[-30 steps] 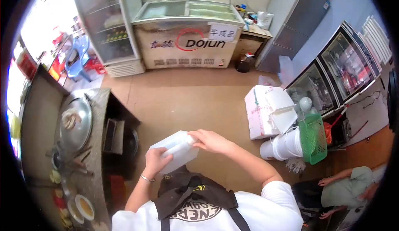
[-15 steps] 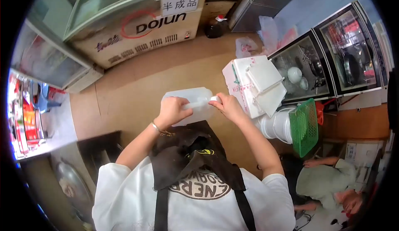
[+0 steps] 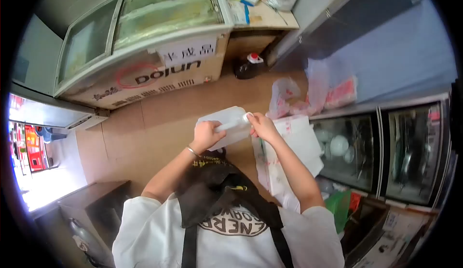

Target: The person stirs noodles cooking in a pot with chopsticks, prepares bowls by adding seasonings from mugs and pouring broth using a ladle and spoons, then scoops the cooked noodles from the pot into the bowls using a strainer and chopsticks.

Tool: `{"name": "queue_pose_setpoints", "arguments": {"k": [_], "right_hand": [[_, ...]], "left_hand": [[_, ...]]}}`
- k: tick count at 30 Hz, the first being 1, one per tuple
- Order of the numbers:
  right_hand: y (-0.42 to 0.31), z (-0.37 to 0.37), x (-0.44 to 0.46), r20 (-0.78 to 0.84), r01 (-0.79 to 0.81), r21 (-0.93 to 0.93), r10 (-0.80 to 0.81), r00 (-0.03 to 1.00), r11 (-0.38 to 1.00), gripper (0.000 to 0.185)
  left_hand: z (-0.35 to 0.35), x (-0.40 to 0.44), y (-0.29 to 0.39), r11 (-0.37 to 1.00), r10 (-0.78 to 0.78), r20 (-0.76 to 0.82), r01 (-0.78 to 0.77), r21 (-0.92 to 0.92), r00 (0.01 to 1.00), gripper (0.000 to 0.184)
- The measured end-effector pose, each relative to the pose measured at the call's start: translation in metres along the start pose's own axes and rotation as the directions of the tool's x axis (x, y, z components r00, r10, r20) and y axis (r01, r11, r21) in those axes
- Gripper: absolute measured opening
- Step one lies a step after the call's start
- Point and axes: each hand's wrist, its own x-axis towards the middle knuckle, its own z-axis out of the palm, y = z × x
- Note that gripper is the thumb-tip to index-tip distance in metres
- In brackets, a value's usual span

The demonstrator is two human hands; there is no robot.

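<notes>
A translucent white plastic jug [image 3: 234,137] is held out in front of my dark apron, tilted, with its neck toward the right. My left hand [image 3: 208,136] is closed around the jug's handle. At the neck, the fingers of my right hand [image 3: 263,126] pinch the white cap [image 3: 248,116]. Whether the cap is loose or still seated on the neck, I cannot tell. The contents of the jug are not clear either.
A chest freezer [image 3: 169,68] stands ahead on the left, beside a cluttered counter [image 3: 270,20]. A dark bottle [image 3: 247,68] with a red cap sits below it. Plastic bags [image 3: 316,87], white foam boxes [image 3: 294,147], a glass-door cabinet [image 3: 352,152] and a green basket [image 3: 339,209] line the right.
My view has shifted, showing more of the freezer top and counter. The co-worker at lower right has left view. Both hands stay on the jug, which is tilted slightly more.
</notes>
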Motion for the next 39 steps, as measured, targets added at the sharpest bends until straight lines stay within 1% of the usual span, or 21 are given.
{"name": "queue_pose_setpoints", "arguments": {"k": [2, 7, 8, 9, 10, 11, 12, 14, 15, 17, 18, 19, 21, 24, 26, 27, 31, 34, 36, 37, 39], "right_hand": [[-0.001, -0.030, 0.043, -0.012, 0.007, 0.168, -0.005, 1.000, 0.986, 0.063], [0.115, -0.049, 0.110, -0.184, -0.023, 0.429, 0.112, 0.977, 0.903, 0.049], [0.154, -0.040, 0.116, -0.138, -0.078, 0.621, 0.206, 0.969, 0.780, 0.043], [0.194, -0.029, 0.114, -0.138, -0.121, 0.632, 0.265, 0.954, 0.765, 0.037], [0.227, -0.019, 0.108, -0.204, -0.027, 0.602, 0.186, 0.961, 0.798, 0.036], [0.223, -0.019, 0.099, -0.049, -0.292, 0.660, 0.427, 0.903, 0.692, 0.038], [0.234, -0.015, 0.095, 0.012, -0.430, 0.568, 0.515, 0.857, 0.702, 0.038], [0.276, 0.002, 0.088, 0.040, -0.503, 0.471, 0.552, 0.833, 0.725, 0.038], [0.284, 0.005, 0.090, 0.076, -0.514, 0.559, 0.578, 0.813, 0.650, 0.040], [0.288, 0.001, 0.107, 0.150, -0.539, 0.652, 0.606, 0.781, 0.533, 0.039], [0.292, -0.001, 0.125, 0.152, -0.553, 0.572, 0.585, 0.797, 0.606, 0.038], [0.294, -0.006, 0.141, 0.156, -0.558, 0.486, 0.562, 0.812, 0.673, 0.037], [0.301, -0.020, 0.177, 0.210, -0.600, 0.487, 0.582, 0.785, 0.635, 0.038], [0.311, -0.043, 0.219, 0.186, -0.534, 0.666, 0.578, 0.795, 0.520, 0.038], [0.307, -0.064, 0.243, 0.158, -0.531, 0.642, 0.582, 0.798, 0.553, 0.035], [0.305, -0.072, 0.252, 0.140, -0.527, 0.619, 0.579, 0.803, 0.582, 0.035], [0.312, -0.077, 0.262, 0.180, -0.522, 0.634, 0.548, 0.817, 0.570, 0.033], [0.294, -0.097, 0.274, 0.212, -0.521, 0.505, 0.487, 0.847, 0.688, 0.031], [0.286, -0.100, 0.290, 0.230, -0.493, 0.437, 0.437, 0.870, 0.752, 0.028], [0.279, -0.104, 0.298, 0.217, -0.402, 0.321, 0.347, 0.913, 0.857, 0.027], [0.252, -0.113, 0.319, 0.274, -0.353, 0.154, 0.303, 0.913, 0.923, 0.025]], "left_hand": [[0.014, 0.060, -0.011, 0.995, -0.086, -0.009, 0.085, -0.043, 0.996, 0.029], [0.136, 0.207, -0.103, 0.916, -0.345, 0.168, 0.371, -0.156, 0.923, 0.038], [0.159, 0.239, -0.127, 0.836, -0.420, 0.232, 0.473, -0.277, 0.878, 0.039], [0.182, 0.267, -0.140, 0.712, -0.487, 0.316, 0.580, -0.396, 0.814, 0.040], [0.180, 0.299, -0.140, 0.684, -0.553, 0.350, 0.652, -0.327, 0.756, 0.038], [0.189, 0.329, -0.149, 0.582, -0.578, 0.376, 0.688, -0.433, 0.725, 0.038], [0.207, 0.354, -0.167, 0.557, -0.566, 0.375, 0.675, -0.483, 0.735, 0.038], [0.238, 0.406, -0.202, 0.475, -0.555, 0.430, 0.696, -0.539, 0.712, 0.041], [0.249, 0.431, -0.205, 0.449, -0.596, 0.401, 0.702, -0.552, 0.696, 0.029], [0.279, 0.477, -0.254, 0.535, -0.504, 0.479, 0.695, -0.480, 0.718, 0.018], [0.296, 0.495, -0.284, 0.558, -0.479, 0.509, 0.695, -0.453, 0.715, 0.015], [0.315, 0.510, -0.315, 0.681, -0.421, 0.475, 0.615, -0.396, 0.772, 0.010], [0.327, 0.539, -0.320, 0.477, -0.579, 0.450, 0.731, -0.488, 0.679, 0.015], [0.349, 0.572, -0.334, 0.390, -0.630, 0.448, 0.758, -0.523, 0.634, 0.029], [0.373, 0.588, -0.354, 0.213, -0.710, 0.393, 0.710, -0.671, 0.585, 0.042], [0.377, 0.594, -0.359, 0.201, -0.713, 0.395, 0.709, -0.676, 0.579, 0.042], [0.354, 0.603, -0.340, 0.298, -0.710, 0.385, 0.747, -0.594, 0.590, 0.042], [0.321, 0.586, -0.293, 0.314, -0.744, 0.319, 0.729, -0.609, 0.587, 0.046], [0.325, 0.533, -0.318, 0.577, -0.673, 0.169, 0.655, -0.488, 0.720, 0.044], [0.334, 0.494, -0.324, 0.788, -0.549, 0.034, 0.530, -0.313, 0.835, 0.043], [0.327, 0.416, -0.302, 0.864, -0.483, 0.002, 0.477, -0.162, 0.876, 0.041]]}}
